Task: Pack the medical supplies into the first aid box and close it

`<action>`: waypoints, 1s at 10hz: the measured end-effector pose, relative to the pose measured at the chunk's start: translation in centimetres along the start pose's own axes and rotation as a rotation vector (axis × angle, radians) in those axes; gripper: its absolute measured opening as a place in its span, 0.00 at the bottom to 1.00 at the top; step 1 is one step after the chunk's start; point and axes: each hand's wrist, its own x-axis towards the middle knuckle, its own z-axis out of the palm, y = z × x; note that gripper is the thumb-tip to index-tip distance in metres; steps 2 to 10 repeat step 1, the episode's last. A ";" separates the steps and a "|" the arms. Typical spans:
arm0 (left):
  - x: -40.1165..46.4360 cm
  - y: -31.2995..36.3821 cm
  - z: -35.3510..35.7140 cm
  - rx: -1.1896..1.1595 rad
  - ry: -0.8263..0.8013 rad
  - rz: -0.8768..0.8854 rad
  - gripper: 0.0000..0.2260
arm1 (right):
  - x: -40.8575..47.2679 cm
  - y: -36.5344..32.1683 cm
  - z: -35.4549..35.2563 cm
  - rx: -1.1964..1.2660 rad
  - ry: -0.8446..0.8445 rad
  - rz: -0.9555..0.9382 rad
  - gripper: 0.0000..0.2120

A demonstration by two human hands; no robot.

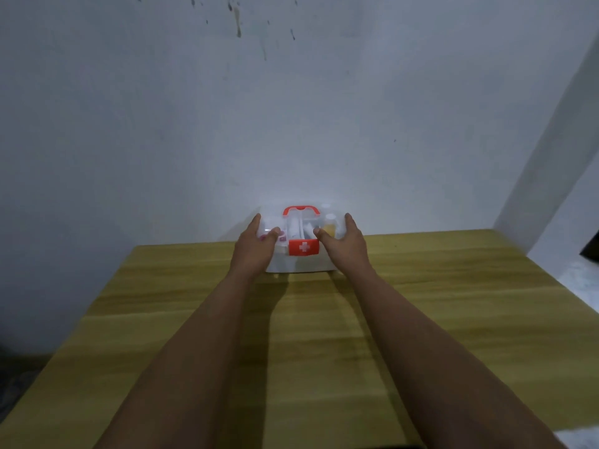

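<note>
A clear plastic first aid box (pixel 299 264) stands at the far edge of the wooden table, against the wall. It has a red latch with a white cross (pixel 303 247) on its front and a red handle (pixel 301 209) on top. The lid is down, and a white tube and a yellow bottle (pixel 330 227) show through it. My left hand (pixel 256 243) grips the box's left side, thumb on top of the lid. On the right side my right hand (pixel 343 241) grips it the same way.
The wooden table (pixel 308 335) stretches from me to the grey wall. Its right edge borders a pale floor, and a dark object (pixel 590 249) sits at the far right. A white corner shows at the bottom right.
</note>
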 end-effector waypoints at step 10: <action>-1.7 3.2 -0.8 0.154 0.093 0.036 0.29 | -0.9 -3.6 -1.3 -0.166 -0.025 0.035 0.36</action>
